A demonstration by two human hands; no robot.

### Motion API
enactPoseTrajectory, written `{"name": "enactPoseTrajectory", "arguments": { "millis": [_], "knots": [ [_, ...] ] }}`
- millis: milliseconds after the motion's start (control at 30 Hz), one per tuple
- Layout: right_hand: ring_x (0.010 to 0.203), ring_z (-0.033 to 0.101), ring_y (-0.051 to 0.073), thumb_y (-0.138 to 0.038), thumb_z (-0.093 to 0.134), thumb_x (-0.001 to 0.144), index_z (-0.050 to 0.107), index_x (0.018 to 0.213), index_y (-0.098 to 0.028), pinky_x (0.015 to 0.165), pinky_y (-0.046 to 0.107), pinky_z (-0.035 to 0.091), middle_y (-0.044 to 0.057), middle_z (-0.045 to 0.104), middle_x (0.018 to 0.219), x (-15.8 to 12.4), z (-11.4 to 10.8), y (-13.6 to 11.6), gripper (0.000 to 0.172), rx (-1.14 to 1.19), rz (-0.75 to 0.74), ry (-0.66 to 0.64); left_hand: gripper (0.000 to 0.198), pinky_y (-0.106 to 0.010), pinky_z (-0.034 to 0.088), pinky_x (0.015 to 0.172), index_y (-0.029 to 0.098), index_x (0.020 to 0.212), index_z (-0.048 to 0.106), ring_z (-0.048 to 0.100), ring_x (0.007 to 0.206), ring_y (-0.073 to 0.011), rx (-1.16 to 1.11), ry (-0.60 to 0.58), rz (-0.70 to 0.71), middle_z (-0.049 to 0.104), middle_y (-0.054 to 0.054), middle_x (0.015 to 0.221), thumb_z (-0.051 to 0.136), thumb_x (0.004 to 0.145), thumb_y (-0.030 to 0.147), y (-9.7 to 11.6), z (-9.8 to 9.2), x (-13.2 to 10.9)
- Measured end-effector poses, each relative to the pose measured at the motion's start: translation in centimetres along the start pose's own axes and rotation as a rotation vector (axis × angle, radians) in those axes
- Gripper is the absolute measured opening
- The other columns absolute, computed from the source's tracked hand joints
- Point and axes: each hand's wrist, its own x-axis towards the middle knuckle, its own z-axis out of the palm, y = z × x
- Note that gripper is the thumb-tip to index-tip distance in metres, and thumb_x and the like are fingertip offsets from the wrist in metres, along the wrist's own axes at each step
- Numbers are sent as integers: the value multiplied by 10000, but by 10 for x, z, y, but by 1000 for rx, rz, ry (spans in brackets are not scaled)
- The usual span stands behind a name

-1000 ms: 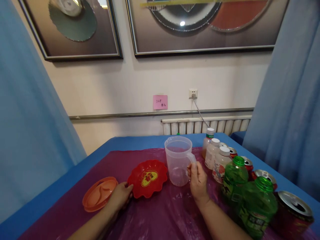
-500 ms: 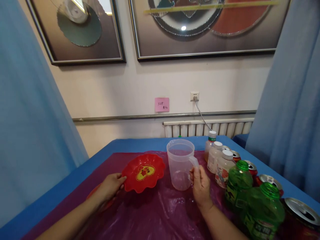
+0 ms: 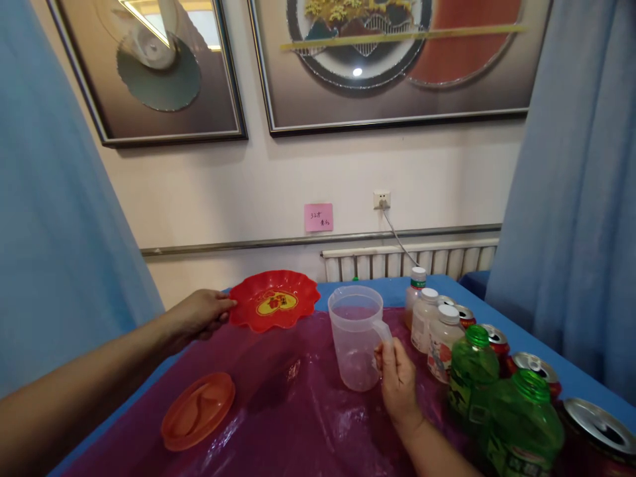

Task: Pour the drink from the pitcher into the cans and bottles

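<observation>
A red scalloped plate (image 3: 276, 301) with a yellow heart-shaped print is raised above the far left part of the table. My left hand (image 3: 203, 313) pinches its left rim. The clear plastic pitcher (image 3: 355, 338) is upright near the middle, and my right hand (image 3: 397, 374) is closed around its handle on the right side. An orange round dish (image 3: 199, 411) with a divider inside lies at the front left, below my left forearm.
White-capped bottles (image 3: 444, 341), green bottles (image 3: 474, 371) and several cans (image 3: 534, 371) line the right side. A purple plastic sheet (image 3: 298, 411) covers much of the blue table (image 3: 541, 338). Blue curtains (image 3: 561, 165) hang on both sides.
My left hand has lifted the red plate up and away, slightly leftward, uncovering the orange dish. My right hand keeps its hold on the pitcher. The view has tilted a little upward.
</observation>
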Motion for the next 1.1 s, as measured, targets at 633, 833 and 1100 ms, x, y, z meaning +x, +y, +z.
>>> {"name": "enactPoseTrajectory", "arguments": {
  "millis": [633, 833, 1100],
  "knots": [
    [549, 483, 139, -566, 424, 1017, 552, 782, -216, 516, 244, 369, -23, 536, 628, 4, 5, -2, 440, 15, -46, -16, 127, -200, 170, 395, 206, 679, 492, 288, 372, -57, 33, -92, 124, 421, 80, 484, 596, 732, 256, 105, 35, 23],
    [561, 494, 140, -526, 426, 1028, 558, 801, -216, 523, 243, 368, -20, 547, 645, 5, 6, -1, 406, 14, -59, -21, 130, -208, 191, 409, 207, 666, 484, 302, 390, -62, 91, -78, 154, 415, 76, 493, 571, 762, 220, 119, 43, 18],
    [586, 523, 152, -487, 418, 1040, 560, 813, -218, 541, 254, 382, -6, 574, 671, 6, 6, 0, 379, 21, -50, -43, 245, -228, 227, 416, 210, 582, 430, 319, 398, -73, 158, -18, 191, 394, 63, 493, 540, 801, 194, 129, 48, 17]
  ]
}}
